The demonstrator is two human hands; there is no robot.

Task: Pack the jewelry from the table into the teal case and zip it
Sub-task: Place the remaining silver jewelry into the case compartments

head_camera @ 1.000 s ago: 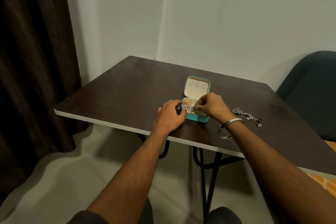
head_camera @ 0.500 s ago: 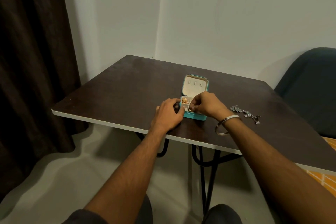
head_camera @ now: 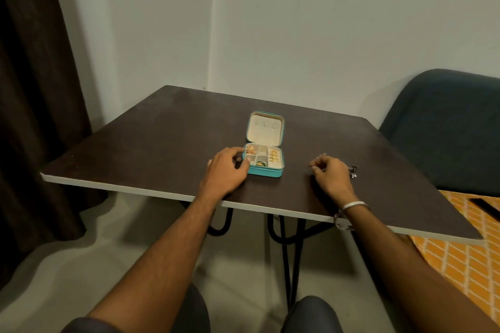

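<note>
The teal case (head_camera: pixel 266 171) lies open on the dark table (head_camera: pixel 167 138), its cream lid (head_camera: pixel 265 128) standing upright at the back. Gold pieces (head_camera: pixel 251 149) fill the back left compartment, gold rings (head_camera: pixel 274 156) the right column, and a green and gold piece (head_camera: pixel 261 163) the front middle one. My left hand (head_camera: pixel 226 170) grips the case's left side, thumb on the front rim. My right hand (head_camera: pixel 328 173) rests to the right of the case, fingers curled over silver jewelry (head_camera: pixel 353 170) that shows only at its edges.
A dark blue chair (head_camera: pixel 446 127) stands right of the table, with orange patterned fabric (head_camera: pixel 457 254) below it. A dark curtain (head_camera: pixel 32 116) hangs at the left. The table's white front edge (head_camera: pixel 130 189) runs close to my forearms. A metal bangle (head_camera: pixel 354 205) circles my right wrist.
My right hand has left the case and moved right onto the silver jewelry, uncovering the compartments. My left hand has stayed on the case's left side.
</note>
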